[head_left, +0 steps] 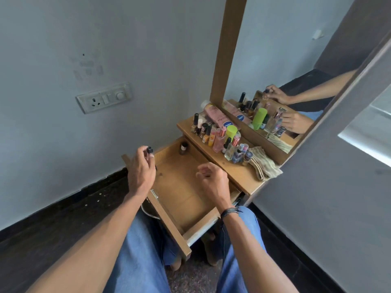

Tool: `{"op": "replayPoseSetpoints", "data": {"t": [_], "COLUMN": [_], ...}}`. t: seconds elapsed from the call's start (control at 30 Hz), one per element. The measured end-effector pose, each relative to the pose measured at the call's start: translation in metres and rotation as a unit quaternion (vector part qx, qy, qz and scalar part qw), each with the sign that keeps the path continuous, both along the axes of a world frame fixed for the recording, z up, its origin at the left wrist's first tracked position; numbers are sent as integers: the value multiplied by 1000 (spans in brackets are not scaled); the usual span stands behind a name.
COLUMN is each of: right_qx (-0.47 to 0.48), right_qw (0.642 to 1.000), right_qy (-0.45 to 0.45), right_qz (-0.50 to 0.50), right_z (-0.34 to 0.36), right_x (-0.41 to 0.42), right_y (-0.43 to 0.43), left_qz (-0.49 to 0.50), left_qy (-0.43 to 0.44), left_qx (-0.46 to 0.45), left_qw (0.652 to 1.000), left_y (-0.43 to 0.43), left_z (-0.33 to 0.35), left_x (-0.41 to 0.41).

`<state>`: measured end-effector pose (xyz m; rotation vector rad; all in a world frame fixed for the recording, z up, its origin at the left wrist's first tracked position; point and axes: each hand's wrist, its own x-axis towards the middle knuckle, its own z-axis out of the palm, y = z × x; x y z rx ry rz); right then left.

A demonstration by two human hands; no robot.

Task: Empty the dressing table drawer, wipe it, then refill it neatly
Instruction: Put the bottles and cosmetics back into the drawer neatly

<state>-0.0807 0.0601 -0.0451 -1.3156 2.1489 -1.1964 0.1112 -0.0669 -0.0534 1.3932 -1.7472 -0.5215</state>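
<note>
Head view, starting at the left: a switch plate (pixel 104 97) sits on the pale wall above a dark floor (pixel 63 210). Next comes the left hand (pixel 141 163), raised over the far left corner of the drawer (pixel 179 193), its fingers pinched closed on the black cap of a small bottle (pixel 150 150); the bottle's body is hidden behind the fingers. The drawer is pulled out toward the person's blue-trousered lap and its wooden floor is almost bare, with one small dark-capped jar (pixel 183 148) standing in the far corner under the worktop (pixel 239 174). The right hand (pixel 213 178) hovers over the middle of the drawer, fingers loosely curled and holding nothing, a dark band (pixel 229 211) around its wrist. Further right, on the worktop, stands a crowded group of nail polish bottles (pixel 202 129), a pink lotion bottle (pixel 216 117) lying on its side at the far end, a green-capped bottle (pixel 231 133) and several small clear perfume bottles (pixel 231 150). A folded striped cloth (pixel 264 166) lies at the right end of the worktop, just beside the bottles. Behind them rises the wood-framed mirror (pixel 296 60), which reflects the bottles and both hands.
</note>
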Motion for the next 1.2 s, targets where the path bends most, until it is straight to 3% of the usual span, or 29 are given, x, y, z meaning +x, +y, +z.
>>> {"op": "replayPoseSetpoints", "data": {"t": [0.1, 0.2, 0.4, 0.6, 0.83, 1.0, 1.2], "right_qx": [-17, -24, 5, -6, 7, 65, 191], "right_qw": [1000, 999, 998, 988, 987, 991, 954], "right_qy": [-7, -18, -68, -145, -144, -88, 60], "right_qz": [-25, -37, 13, 51, 70, 75, 224], "right_z": [13, 20, 25, 18, 1, -14, -16], "right_x": [-11, -15, -13, -7, 1, 4, 14], "right_y": [17, 26, 34, 37, 43, 44, 46], "left_qz": [-76, -172, -237, -282, -289, -234, -186], "left_qy": [-44, 30, 54, -11, -117, -181, -181], "left_qx": [-8, 67, 119, 104, 128, 117, 74], "left_qw": [996, 982, 963, 954, 941, 948, 963], "left_y": [24, 55, 84, 87, 83, 80, 89], "left_z": [0, 6, 13, 4, -7, -15, -19], "left_x": [-11, -30, -48, -41, -30, -23, -21]}}
